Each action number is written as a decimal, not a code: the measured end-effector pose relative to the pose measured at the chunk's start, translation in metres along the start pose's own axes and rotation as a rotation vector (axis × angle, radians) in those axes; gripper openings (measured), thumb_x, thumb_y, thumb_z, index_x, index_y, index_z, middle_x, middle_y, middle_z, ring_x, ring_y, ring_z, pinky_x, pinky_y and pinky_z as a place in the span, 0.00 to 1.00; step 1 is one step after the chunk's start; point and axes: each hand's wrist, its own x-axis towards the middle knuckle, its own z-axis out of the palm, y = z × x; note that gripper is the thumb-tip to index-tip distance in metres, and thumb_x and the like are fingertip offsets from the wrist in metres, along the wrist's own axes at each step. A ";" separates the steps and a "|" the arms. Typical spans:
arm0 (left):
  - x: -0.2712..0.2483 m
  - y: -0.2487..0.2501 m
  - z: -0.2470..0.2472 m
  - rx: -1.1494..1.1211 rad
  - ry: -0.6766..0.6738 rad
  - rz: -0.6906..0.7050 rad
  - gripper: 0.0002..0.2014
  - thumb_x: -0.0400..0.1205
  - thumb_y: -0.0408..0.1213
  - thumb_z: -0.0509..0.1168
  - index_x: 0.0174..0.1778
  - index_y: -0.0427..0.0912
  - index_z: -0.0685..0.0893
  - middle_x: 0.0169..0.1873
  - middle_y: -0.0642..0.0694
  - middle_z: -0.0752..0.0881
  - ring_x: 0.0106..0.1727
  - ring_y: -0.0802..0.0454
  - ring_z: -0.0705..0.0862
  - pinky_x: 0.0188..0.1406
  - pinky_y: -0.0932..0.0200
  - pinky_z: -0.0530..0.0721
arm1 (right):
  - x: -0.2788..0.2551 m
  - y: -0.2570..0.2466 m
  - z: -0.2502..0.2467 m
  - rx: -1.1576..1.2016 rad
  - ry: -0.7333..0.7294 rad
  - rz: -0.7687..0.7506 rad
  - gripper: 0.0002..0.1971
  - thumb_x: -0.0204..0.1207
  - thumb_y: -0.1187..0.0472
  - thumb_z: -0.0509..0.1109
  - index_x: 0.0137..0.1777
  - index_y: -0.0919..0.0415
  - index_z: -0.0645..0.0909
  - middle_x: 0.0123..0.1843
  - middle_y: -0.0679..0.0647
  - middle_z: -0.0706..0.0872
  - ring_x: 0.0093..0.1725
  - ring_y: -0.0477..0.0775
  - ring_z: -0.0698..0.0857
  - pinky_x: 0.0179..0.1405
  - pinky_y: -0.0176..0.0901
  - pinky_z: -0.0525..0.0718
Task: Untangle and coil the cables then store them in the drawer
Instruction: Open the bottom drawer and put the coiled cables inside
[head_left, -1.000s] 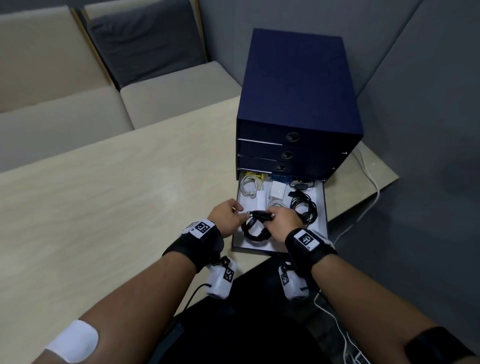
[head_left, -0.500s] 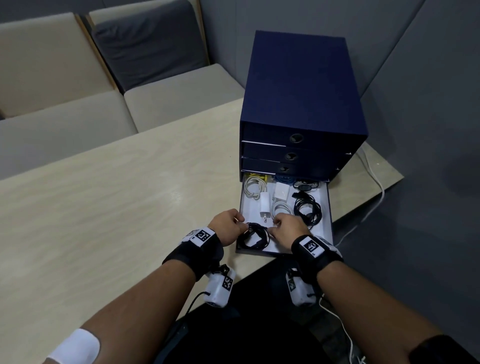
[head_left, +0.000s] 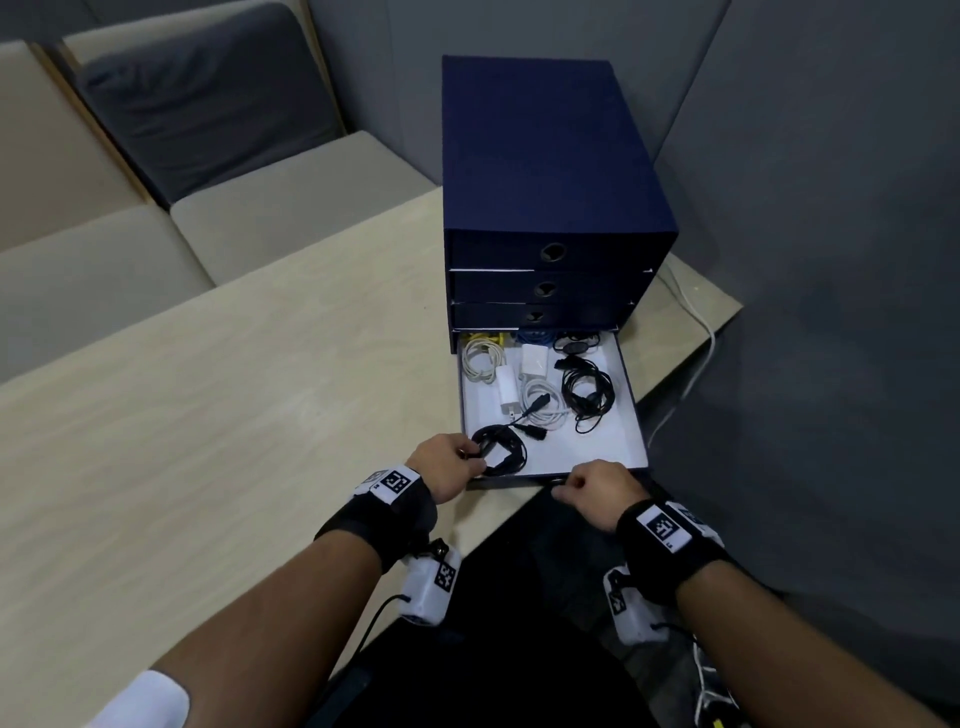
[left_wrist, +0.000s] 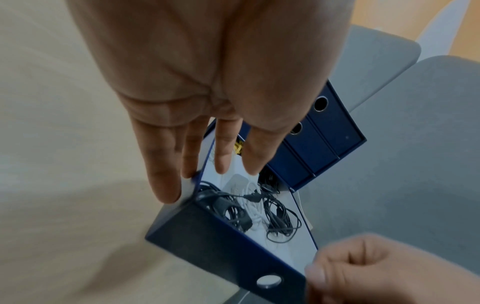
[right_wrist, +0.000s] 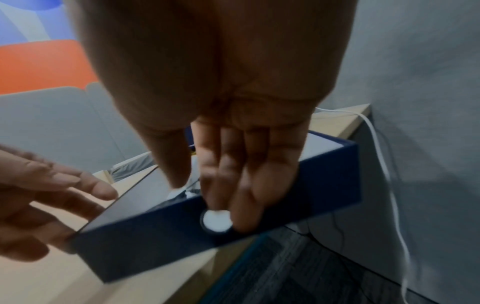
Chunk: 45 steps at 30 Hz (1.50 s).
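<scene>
The bottom drawer (head_left: 637, 415) of a navy cabinet (head_left: 545, 156) is pulled out over the table edge. A coiled black cable (head_left: 501, 451) lies in its front left corner, also in the left wrist view (left_wrist: 223, 205). My left hand (head_left: 466, 453) is there with straight fingers (left_wrist: 166, 185) on both sides of the drawer's left wall, holding nothing. My right hand (head_left: 563, 486) grips the drawer's front panel (right_wrist: 155, 236). Its thumb reaches over the top edge and its fingers (right_wrist: 241, 216) lie on the face beside the round pull hole.
Further back in the drawer lie a white coiled cable (head_left: 483, 361), white chargers (head_left: 535, 358) and a thin black cable bundle (head_left: 589, 389). Three upper drawers are closed. A white cord (head_left: 696, 322) hangs off the table's right corner. A sofa (head_left: 260, 208) stands behind the wooden table (head_left: 208, 415).
Both hands held the black coil over the drawer's front; now it lies inside. My right hand has moved back to the front panel, and my left has let go and straightened.
</scene>
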 end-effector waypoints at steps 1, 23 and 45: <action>0.000 -0.001 0.000 0.000 -0.004 0.003 0.07 0.77 0.42 0.69 0.49 0.51 0.82 0.51 0.40 0.88 0.54 0.38 0.85 0.56 0.43 0.85 | 0.000 0.000 0.003 0.021 0.019 0.010 0.12 0.75 0.45 0.72 0.39 0.54 0.83 0.43 0.53 0.87 0.44 0.53 0.84 0.42 0.38 0.77; 0.034 0.036 -0.023 -0.097 0.253 -0.036 0.09 0.80 0.43 0.67 0.55 0.51 0.83 0.57 0.49 0.85 0.49 0.43 0.84 0.55 0.53 0.82 | 0.100 -0.036 -0.050 -0.028 0.124 -0.127 0.13 0.79 0.59 0.61 0.48 0.58 0.89 0.50 0.58 0.89 0.48 0.60 0.86 0.48 0.47 0.87; 0.036 0.067 -0.025 -0.154 0.379 -0.062 0.12 0.82 0.39 0.65 0.61 0.46 0.83 0.57 0.50 0.85 0.47 0.48 0.83 0.50 0.59 0.79 | 0.150 -0.066 -0.094 -0.042 -0.044 -0.425 0.18 0.77 0.52 0.71 0.65 0.56 0.79 0.60 0.53 0.84 0.49 0.49 0.83 0.52 0.38 0.76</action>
